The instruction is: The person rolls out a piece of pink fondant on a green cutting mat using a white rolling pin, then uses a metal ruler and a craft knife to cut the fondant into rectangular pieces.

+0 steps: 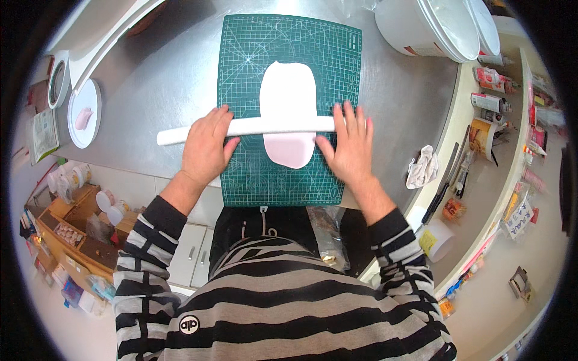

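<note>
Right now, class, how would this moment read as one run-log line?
left hand: on white rolling pin | right hand: on its right end | pale pink sheet: beneath pin, on green mat

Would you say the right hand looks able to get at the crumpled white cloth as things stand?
Probably yes: the right hand would first have to leave the white rolling pin, but no object shows between that hand and the crumpled white cloth.
</note>
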Action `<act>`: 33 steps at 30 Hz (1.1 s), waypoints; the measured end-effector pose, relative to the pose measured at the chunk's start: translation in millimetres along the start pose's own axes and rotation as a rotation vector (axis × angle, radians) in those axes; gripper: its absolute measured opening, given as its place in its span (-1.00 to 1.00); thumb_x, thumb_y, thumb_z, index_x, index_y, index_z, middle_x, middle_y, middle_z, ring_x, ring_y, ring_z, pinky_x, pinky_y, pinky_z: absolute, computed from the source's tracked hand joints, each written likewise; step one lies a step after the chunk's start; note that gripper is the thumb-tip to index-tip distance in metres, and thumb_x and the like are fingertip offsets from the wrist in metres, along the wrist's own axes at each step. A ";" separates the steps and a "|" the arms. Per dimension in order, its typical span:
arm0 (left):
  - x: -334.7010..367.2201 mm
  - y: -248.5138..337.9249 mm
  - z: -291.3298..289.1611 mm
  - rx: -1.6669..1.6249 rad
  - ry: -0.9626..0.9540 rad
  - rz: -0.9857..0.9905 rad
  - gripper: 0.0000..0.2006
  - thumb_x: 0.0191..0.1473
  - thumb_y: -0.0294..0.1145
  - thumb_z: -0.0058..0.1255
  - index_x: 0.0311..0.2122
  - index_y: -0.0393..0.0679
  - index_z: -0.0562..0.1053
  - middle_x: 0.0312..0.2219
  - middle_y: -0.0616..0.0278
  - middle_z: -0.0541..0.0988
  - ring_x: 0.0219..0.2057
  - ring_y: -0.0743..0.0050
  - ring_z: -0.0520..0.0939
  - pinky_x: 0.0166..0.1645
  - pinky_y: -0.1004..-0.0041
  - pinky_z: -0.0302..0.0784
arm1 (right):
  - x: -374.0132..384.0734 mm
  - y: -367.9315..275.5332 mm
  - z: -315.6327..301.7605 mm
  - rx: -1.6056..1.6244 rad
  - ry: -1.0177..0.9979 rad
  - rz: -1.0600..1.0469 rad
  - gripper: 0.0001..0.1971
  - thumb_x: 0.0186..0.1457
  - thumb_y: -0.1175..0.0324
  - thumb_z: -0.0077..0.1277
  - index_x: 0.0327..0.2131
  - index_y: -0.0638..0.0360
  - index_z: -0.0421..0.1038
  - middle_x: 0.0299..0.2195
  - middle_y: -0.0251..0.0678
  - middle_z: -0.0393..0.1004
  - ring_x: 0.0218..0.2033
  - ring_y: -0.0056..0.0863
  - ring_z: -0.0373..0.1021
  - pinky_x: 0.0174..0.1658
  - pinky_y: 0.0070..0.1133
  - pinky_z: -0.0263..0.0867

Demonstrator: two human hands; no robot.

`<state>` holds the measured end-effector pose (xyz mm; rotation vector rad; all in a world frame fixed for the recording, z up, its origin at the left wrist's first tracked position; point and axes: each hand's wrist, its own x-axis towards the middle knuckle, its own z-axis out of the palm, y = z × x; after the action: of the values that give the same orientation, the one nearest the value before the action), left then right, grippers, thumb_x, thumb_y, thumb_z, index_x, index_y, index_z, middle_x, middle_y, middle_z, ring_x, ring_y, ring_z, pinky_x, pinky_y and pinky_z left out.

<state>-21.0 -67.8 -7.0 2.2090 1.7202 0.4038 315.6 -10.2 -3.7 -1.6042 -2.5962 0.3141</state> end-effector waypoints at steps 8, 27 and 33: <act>-30.8 25.3 -6.6 -0.020 -0.138 -0.070 -0.50 0.01 -0.50 0.24 0.10 -0.19 0.40 0.22 0.00 0.44 0.25 -0.09 0.44 0.26 0.08 0.36 | -52.7 -12.6 -26.8 0.038 -0.105 -0.024 -0.36 0.21 0.01 0.07 0.22 0.25 0.32 0.23 0.11 0.27 0.27 0.21 0.14 0.36 0.06 -0.02; 6.5 19.1 -7.3 0.138 -0.219 -0.099 -0.28 0.23 0.05 0.03 0.35 -0.21 0.26 0.36 -0.09 0.25 0.39 -0.15 0.22 0.41 -0.06 0.13 | 42.1 14.2 9.8 0.120 -0.084 0.098 -0.33 0.35 -0.08 -0.14 0.37 0.11 0.19 0.44 0.11 -0.04 0.47 0.11 -0.17 0.47 -0.09 -0.23; -12.9 27.8 -11.6 0.063 -0.225 -0.110 -0.32 0.20 -0.08 0.09 0.34 -0.19 0.28 0.37 -0.09 0.24 0.38 -0.19 0.23 0.39 -0.03 0.15 | 26.6 6.8 5.4 0.115 -0.099 0.071 -0.32 0.34 -0.10 -0.14 0.37 0.11 0.20 0.44 0.11 -0.03 0.47 0.09 -0.13 0.47 -0.09 -0.22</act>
<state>-4.2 -85.9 14.6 2.0982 1.7418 0.0725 308.6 15.7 -11.6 -1.6851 -2.5413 0.5506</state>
